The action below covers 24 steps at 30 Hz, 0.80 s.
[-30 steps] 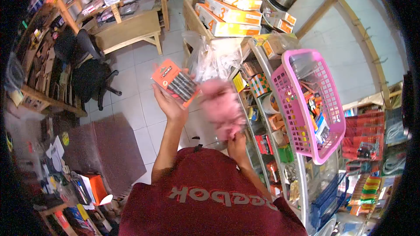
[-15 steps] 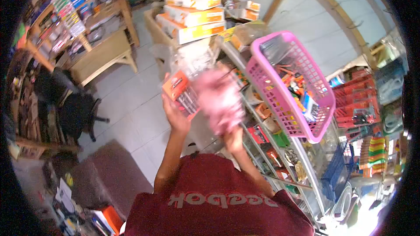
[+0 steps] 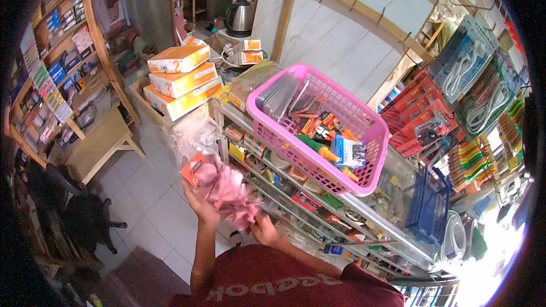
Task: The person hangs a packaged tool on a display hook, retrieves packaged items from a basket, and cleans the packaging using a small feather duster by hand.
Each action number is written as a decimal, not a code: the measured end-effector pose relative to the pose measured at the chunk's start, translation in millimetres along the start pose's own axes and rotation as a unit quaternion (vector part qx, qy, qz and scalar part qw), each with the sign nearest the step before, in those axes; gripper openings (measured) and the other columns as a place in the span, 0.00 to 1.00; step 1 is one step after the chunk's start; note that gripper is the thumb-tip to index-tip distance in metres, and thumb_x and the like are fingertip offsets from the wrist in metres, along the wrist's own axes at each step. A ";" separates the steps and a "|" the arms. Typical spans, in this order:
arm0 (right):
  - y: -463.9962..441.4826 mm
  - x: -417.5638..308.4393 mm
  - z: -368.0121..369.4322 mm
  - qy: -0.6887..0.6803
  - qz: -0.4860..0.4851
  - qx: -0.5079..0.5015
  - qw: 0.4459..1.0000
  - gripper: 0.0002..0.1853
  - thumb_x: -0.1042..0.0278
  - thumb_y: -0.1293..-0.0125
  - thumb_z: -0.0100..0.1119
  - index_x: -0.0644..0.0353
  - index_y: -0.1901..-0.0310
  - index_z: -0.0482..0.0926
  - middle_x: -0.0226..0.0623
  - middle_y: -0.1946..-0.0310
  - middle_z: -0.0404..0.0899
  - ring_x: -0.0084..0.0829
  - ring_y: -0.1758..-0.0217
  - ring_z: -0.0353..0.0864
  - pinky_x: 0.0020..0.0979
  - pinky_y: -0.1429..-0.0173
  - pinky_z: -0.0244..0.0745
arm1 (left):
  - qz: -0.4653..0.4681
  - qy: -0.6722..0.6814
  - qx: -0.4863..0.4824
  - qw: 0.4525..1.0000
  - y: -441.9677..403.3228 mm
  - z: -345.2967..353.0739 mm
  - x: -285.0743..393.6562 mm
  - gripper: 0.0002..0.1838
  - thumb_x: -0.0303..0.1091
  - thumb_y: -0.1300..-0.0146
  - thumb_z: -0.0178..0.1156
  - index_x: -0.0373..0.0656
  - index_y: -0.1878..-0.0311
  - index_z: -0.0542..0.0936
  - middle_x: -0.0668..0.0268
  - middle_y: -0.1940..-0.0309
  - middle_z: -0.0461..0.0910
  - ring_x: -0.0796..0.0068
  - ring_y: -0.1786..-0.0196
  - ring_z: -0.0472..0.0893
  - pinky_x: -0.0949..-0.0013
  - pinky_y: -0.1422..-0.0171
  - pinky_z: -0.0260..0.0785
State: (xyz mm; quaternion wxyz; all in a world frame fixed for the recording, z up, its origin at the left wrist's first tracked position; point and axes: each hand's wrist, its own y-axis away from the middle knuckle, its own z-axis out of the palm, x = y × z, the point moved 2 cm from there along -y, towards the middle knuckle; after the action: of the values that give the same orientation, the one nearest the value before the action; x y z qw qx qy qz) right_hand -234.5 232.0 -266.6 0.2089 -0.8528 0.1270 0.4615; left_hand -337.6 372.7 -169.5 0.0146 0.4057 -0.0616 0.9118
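Observation:
My left hand (image 3: 201,207) is closed on an orange carded package (image 3: 193,170), holding it up in front of my chest. In my right hand (image 3: 264,229) is a pink fluffy duster (image 3: 238,198), its handle hidden by the fingers. The duster's fluffy head lies across the lower part of the package and covers what is packed there. Right of both hands, a pink plastic basket (image 3: 372,179) rests on the glass display case (image 3: 392,222). Inside it are orange-handled tools (image 3: 324,125) and a blue-and-white carded pack (image 3: 348,150).
White-and-orange boxes (image 3: 185,82) are stacked ahead on the left, with a kettle (image 3: 240,18) behind them. A blue basket (image 3: 429,207) stands at the right of the case. Red packs (image 3: 424,116) hang there. A black chair (image 3: 88,216) is at left.
My view has swung to the right, bringing more of the case and hanging goods into sight. The duster has moved over the package's lower part, which showed uncovered before. Both hands keep their hold.

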 end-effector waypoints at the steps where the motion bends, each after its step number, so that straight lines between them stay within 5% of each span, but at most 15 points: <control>1: 7.9 12.6 0.3 0.015 0.032 -0.041 0.999 0.12 0.74 0.45 0.49 0.64 0.58 0.74 0.54 0.64 0.76 0.57 0.63 0.75 0.45 0.61 0.70 | 0.000 -0.006 -0.017 1.000 -2.2 -1.4 -9.0 0.30 0.53 0.29 0.32 0.45 0.32 0.57 0.62 0.42 0.68 0.68 0.43 0.72 0.62 0.43 0.70; 3: 4.0 48.7 -4.7 -0.023 0.152 -0.049 0.987 0.13 0.73 0.44 0.50 0.64 0.56 0.74 0.56 0.59 0.75 0.56 0.58 0.75 0.45 0.56 0.70 | -0.033 0.017 -0.043 0.998 -1.0 10.9 -8.8 0.29 0.53 0.30 0.36 0.47 0.31 0.56 0.59 0.45 0.71 0.66 0.49 0.77 0.61 0.55 0.76; 4: 1.0 71.6 -7.3 -0.042 0.209 -0.053 0.976 0.14 0.72 0.43 0.50 0.63 0.55 0.74 0.56 0.57 0.75 0.56 0.55 0.75 0.45 0.54 0.70 | -0.045 0.022 -0.064 0.997 -3.3 15.6 -11.7 0.29 0.51 0.30 0.39 0.47 0.31 0.56 0.58 0.44 0.70 0.64 0.49 0.77 0.60 0.53 0.76; 5: 15.2 117.4 -0.4 0.018 0.142 -0.071 0.987 0.17 0.64 0.42 0.53 0.62 0.53 0.74 0.56 0.56 0.76 0.55 0.51 0.74 0.48 0.50 0.69 | -0.058 0.027 -0.082 0.995 -5.5 18.2 -14.6 0.29 0.50 0.31 0.42 0.46 0.31 0.55 0.57 0.44 0.70 0.63 0.49 0.77 0.59 0.51 0.75; 7: 36.2 115.3 -32.5 0.107 0.145 -0.180 0.967 0.20 0.57 0.43 0.54 0.63 0.54 0.74 0.55 0.56 0.76 0.54 0.53 0.75 0.48 0.52 0.69 | -0.065 0.012 -0.103 0.993 0.7 57.2 4.7 0.29 0.40 0.34 0.53 0.41 0.33 0.57 0.54 0.48 0.72 0.60 0.54 0.80 0.58 0.51 0.76; 10: 79.5 177.3 -55.8 0.132 0.161 -0.314 0.926 0.26 0.48 0.43 0.54 0.64 0.54 0.74 0.54 0.57 0.77 0.53 0.54 0.76 0.49 0.51 0.69 | -0.129 -0.006 -0.179 0.975 0.6 105.4 3.5 0.28 0.34 0.36 0.56 0.36 0.36 0.60 0.54 0.53 0.76 0.58 0.58 0.81 0.61 0.53 0.77; 13: 135.6 263.6 -71.3 0.154 0.214 -0.357 0.896 0.24 0.50 0.43 0.53 0.65 0.55 0.75 0.55 0.57 0.77 0.53 0.54 0.76 0.48 0.50 0.69 | -0.137 -0.038 -0.255 0.957 4.7 161.6 -8.4 0.18 0.34 0.37 0.57 0.31 0.48 0.73 0.59 0.57 0.79 0.73 0.58 0.81 0.68 0.52 0.75; 15: 151.3 284.4 -88.2 0.156 0.259 -0.364 0.881 0.24 0.50 0.43 0.53 0.65 0.55 0.75 0.55 0.57 0.77 0.53 0.54 0.76 0.48 0.50 0.69 | -0.176 -0.015 -0.360 0.916 23.5 222.5 7.1 0.20 0.37 0.36 0.57 0.31 0.48 0.73 0.60 0.58 0.79 0.75 0.59 0.80 0.70 0.55 0.75; 18: 174.0 306.0 -110.8 0.155 0.315 -0.360 0.864 0.24 0.50 0.43 0.53 0.65 0.55 0.75 0.55 0.57 0.77 0.53 0.54 0.76 0.48 0.50 0.69 | -0.061 0.015 -0.506 0.860 37.1 300.8 9.2 0.22 0.36 0.36 0.56 0.38 0.42 0.67 0.64 0.60 0.78 0.80 0.60 0.78 0.72 0.56 0.74; 19: 177.5 311.4 -118.2 0.153 0.326 -0.358 0.862 0.24 0.51 0.43 0.53 0.65 0.55 0.75 0.55 0.57 0.77 0.53 0.54 0.76 0.48 0.50 0.69 | -0.122 0.062 -0.534 0.834 42.9 321.2 5.9 0.21 0.35 0.37 0.57 0.39 0.42 0.67 0.65 0.59 0.77 0.81 0.60 0.78 0.72 0.54 0.73; 20: 181.8 317.0 -125.1 0.151 0.336 -0.356 0.859 0.24 0.51 0.43 0.53 0.65 0.55 0.75 0.55 0.57 0.77 0.53 0.54 0.76 0.48 0.50 0.69 | -0.038 0.066 -0.524 0.848 44.1 343.8 -6.9 0.22 0.34 0.38 0.59 0.39 0.43 0.67 0.66 0.57 0.76 0.80 0.57 0.77 0.71 0.52 0.72; 24: 191.9 334.9 -150.4 0.146 0.359 -0.359 0.849 0.24 0.51 0.43 0.53 0.65 0.55 0.75 0.55 0.57 0.77 0.53 0.53 0.76 0.48 0.50 0.69 | -0.063 0.073 -0.577 0.811 52.9 407.1 -16.6 0.24 0.35 0.40 0.61 0.38 0.44 0.67 0.64 0.57 0.77 0.77 0.55 0.78 0.70 0.51 0.73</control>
State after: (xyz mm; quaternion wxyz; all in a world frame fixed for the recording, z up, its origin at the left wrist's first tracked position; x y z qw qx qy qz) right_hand -21.2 -16.2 -520.7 -0.3129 -0.8208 0.2788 0.3882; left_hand -30.1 270.1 82.9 0.3085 0.2575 -0.5496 0.7324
